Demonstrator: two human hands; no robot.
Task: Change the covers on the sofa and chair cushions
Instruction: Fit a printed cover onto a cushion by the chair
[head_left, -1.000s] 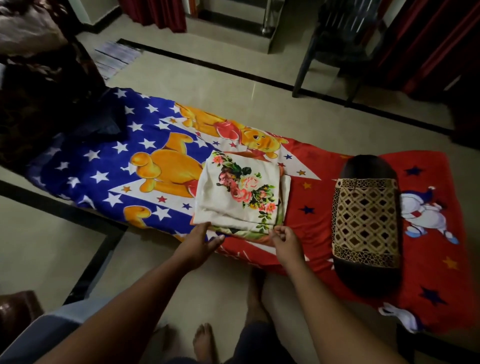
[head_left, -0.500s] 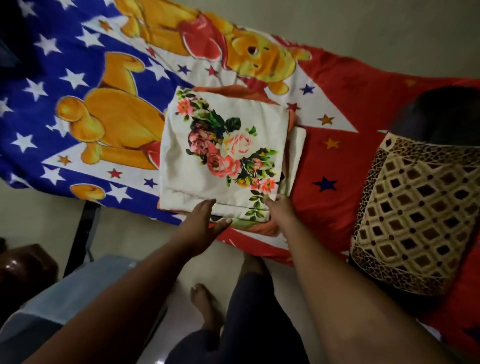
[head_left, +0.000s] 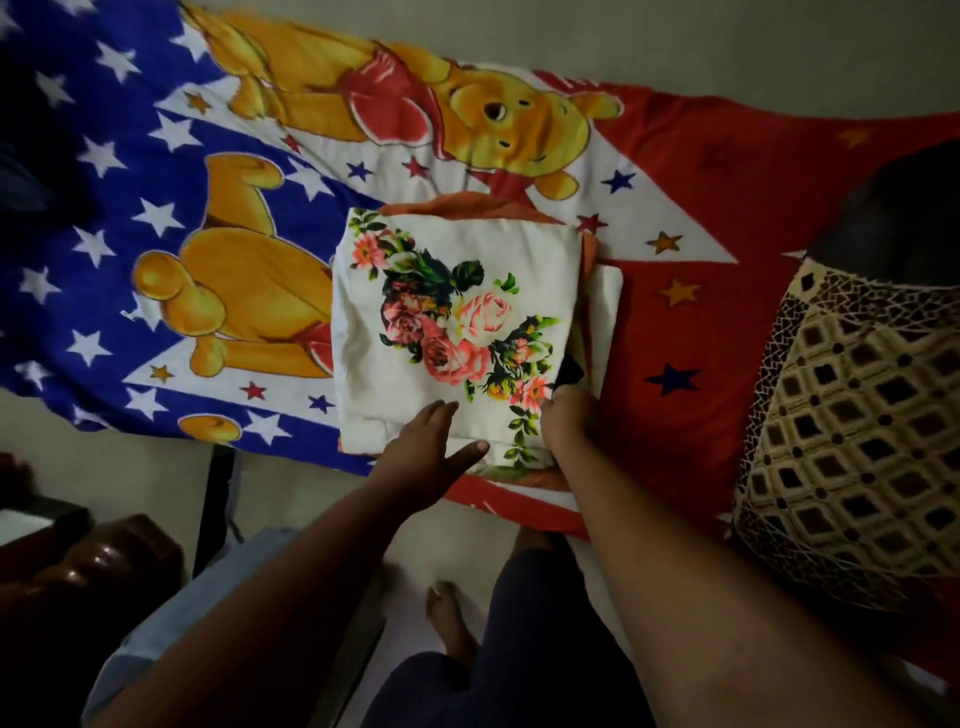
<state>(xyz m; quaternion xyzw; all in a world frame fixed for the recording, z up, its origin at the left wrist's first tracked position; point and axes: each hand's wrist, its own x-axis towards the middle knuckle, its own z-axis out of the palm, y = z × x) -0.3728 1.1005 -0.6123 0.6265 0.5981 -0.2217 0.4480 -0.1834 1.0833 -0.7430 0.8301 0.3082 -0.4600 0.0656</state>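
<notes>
A stack of folded cushion covers lies on a low bed. The top cover (head_left: 457, 322) is cream with a rose print; orange and cream covers show beneath it. My left hand (head_left: 426, 457) rests flat, fingers straight, on the near edge of the top cover. My right hand (head_left: 569, 415) is at the stack's near right corner with its fingers tucked under the layers, so I cannot see them. A dark bolster cushion (head_left: 857, 426) with a gold diamond-pattern cover lies to the right on the bed.
The bed carries a cartoon bear sheet (head_left: 218, 249) in blue, white and red. Pale tiled floor (head_left: 675, 41) lies beyond it. A dark wooden furniture piece (head_left: 78, 577) stands at the near left. My bare feet (head_left: 452, 618) stand on the floor by the bed.
The view has closed in on the stack as I lean down. My left hand has slid onto the top cover's near edge, and my right hand has pushed into the stack's corner.
</notes>
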